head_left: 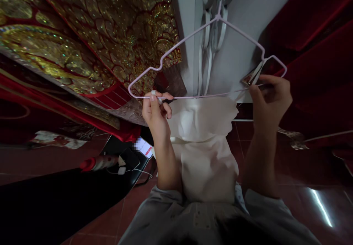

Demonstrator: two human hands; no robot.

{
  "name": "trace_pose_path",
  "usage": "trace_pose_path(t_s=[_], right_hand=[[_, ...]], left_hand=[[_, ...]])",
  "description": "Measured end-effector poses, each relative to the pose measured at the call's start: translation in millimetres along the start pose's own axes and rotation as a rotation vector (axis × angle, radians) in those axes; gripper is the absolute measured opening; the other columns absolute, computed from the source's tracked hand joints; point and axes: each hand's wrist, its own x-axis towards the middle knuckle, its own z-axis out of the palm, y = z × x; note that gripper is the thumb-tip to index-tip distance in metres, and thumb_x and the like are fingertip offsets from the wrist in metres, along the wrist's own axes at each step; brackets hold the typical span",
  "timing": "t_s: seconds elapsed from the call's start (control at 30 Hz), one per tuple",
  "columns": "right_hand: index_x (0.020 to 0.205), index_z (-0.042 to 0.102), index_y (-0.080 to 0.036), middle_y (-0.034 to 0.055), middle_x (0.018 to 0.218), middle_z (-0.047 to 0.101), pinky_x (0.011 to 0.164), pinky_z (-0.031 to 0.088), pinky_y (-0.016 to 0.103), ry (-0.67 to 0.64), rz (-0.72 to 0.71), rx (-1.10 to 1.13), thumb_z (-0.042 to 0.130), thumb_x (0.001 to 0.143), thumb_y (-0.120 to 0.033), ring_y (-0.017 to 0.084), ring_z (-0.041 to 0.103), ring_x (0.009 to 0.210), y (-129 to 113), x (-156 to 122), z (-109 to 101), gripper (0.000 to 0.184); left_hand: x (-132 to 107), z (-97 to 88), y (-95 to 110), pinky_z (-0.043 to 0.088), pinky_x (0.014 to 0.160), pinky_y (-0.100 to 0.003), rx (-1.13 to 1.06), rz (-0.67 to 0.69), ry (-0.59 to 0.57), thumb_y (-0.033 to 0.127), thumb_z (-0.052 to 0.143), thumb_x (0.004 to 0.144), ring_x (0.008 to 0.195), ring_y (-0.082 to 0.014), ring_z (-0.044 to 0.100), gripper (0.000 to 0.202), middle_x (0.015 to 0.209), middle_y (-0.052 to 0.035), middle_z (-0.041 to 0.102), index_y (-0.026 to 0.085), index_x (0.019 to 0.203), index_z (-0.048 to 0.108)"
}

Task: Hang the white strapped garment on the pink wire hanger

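Left hand [157,107] is pinching the lower bar of the pink hanger [193,97] at its left end, thumb against curled fingers. Right hand [271,99] is closing thumb and forefinger on a white strap [257,71] (can't tell if the bar is in that pinch too). Strap is looping over the hanger's right notch. Hanger is spanning both hands; white garment [204,160] is hanging on its near side, between the forearms. Lit phone [144,147] is lying near left, bottle [103,162] beyond it.
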Motion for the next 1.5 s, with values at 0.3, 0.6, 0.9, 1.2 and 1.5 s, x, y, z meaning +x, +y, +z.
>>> trace_pose_path(t_s=[0.3,0.6,0.9,1.2,1.5], right_hand=[[0.098,0.082,-0.019,0.0028,0.081,0.073,0.049,0.022,0.025,-0.272,0.146,0.214,0.077,0.088,-0.024,0.005,0.037,0.053,-27.6,38.7,-1.0,0.012],[0.11,0.084,-0.028,0.0029,0.101,0.079,0.051,0.019,0.025,0.297,-0.117,0.412,0.069,0.092,-0.026,0.006,0.047,0.053,79.2,53.2,-18.6,0.024],[0.113,0.086,-0.031,0.0056,0.106,0.082,0.058,0.051,0.03,-0.446,-0.157,0.018,0.085,0.089,-0.037,0.014,0.062,0.066,-6.6,-10.4,-3.5,0.025],[0.115,0.084,-0.03,0.0066,0.102,0.074,0.055,0.048,0.031,-0.443,-0.142,0.031,0.088,0.088,-0.047,0.017,0.059,0.073,0.5,-21.5,-3.3,0.033],[0.112,0.082,-0.03,0.0042,0.106,0.072,0.052,0.041,0.028,-0.477,-0.158,0.075,0.089,0.089,-0.05,0.011,0.049,0.064,2.5,-20.7,0.1,0.031]], left_hand=[[1.2,-2.2,-3.3,0.018,0.041,-0.024,0.009,-0.002,-0.031,0.054,0.079,0.101,0.043,-0.005,0.032,0.039,0.08,-0.0031,0.076,0.02,0.089,0.064],[1.1,-3.4,-7.1,0.014,0.043,-0.026,-0.014,0.052,-0.055,0.059,0.08,0.099,0.044,-0.0059,0.029,0.04,0.079,-0.002,0.076,0.022,0.092,0.066],[-3.6,3.0,-7.4,0.013,0.043,-0.027,0.016,0.015,-0.014,0.064,0.081,0.094,0.043,-0.0056,0.026,0.045,0.08,-0.0037,0.078,0.022,0.089,0.065],[24.1,-52.2,-0.4,0.03,0.044,-0.021,0.098,0.328,0.169,0.017,0.062,0.107,0.051,-0.0031,0.056,0.017,0.096,0.0033,0.084,0.026,0.102,0.076],[63.7,-30.4,53.1,0.065,0.091,-0.035,0.227,0.106,-0.247,0.008,0.102,0.076,0.104,-0.0226,0.078,0.03,0.106,-0.0031,0.085,0.019,0.099,0.086]])
